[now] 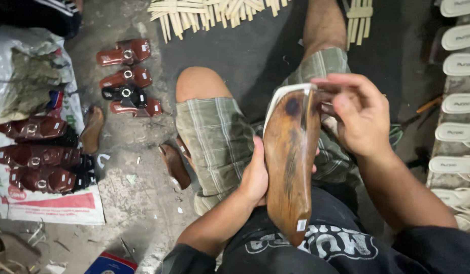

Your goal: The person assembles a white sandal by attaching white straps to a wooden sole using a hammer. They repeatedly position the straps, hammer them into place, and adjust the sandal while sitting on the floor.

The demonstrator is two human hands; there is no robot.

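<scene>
At centre frame the left hand (255, 177) wraps around the side of a long brown wooden shoe form (291, 162), propping it upright against the lap, likely so its top end faces the right hand (359, 119), whose fingers curl and pinch at a pale sole (286, 94) laid along that end. The left fingers are hidden behind the wood, and what the right fingertips grip is hard to make out.
</scene>
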